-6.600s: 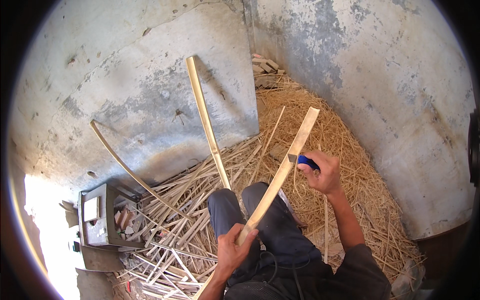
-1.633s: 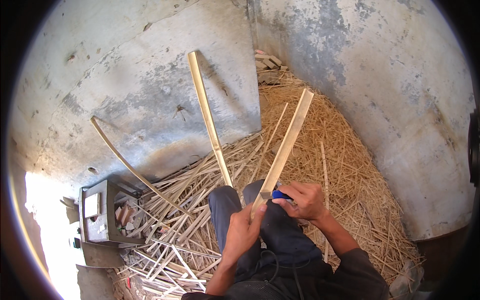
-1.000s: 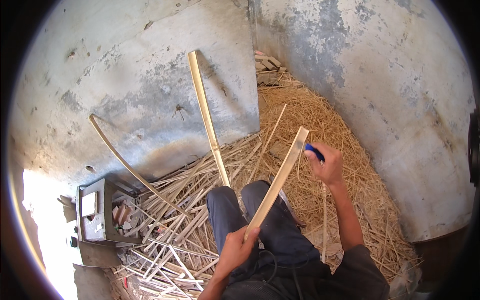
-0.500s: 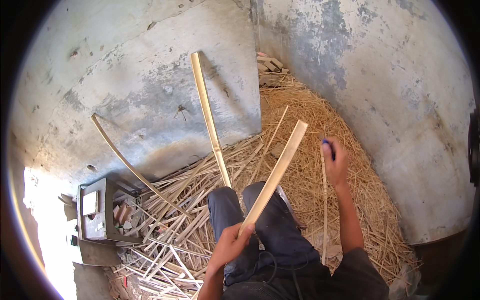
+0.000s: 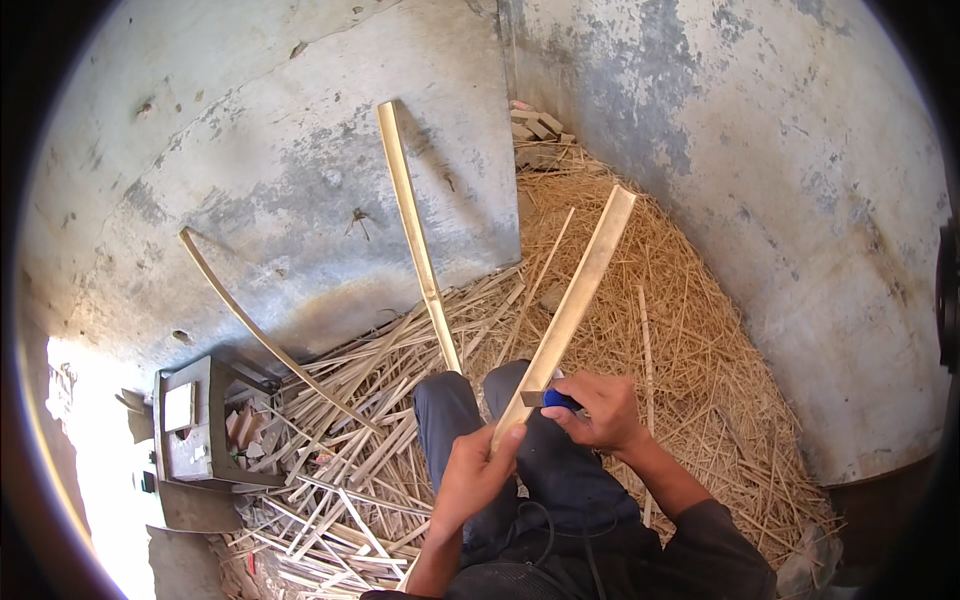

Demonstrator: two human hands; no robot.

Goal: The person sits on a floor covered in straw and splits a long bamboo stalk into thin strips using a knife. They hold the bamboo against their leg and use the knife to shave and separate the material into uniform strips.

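Blue-handled blade back on strip

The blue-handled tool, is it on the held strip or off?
On: the blue-handled tool, gripped by the right hand, has its blade across the held strip, near the left hand.

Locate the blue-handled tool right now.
In the head view, the blue-handled tool is below centre, slightly right, gripped in the right hand, its grey blade across the pale strip just beyond the left hand.
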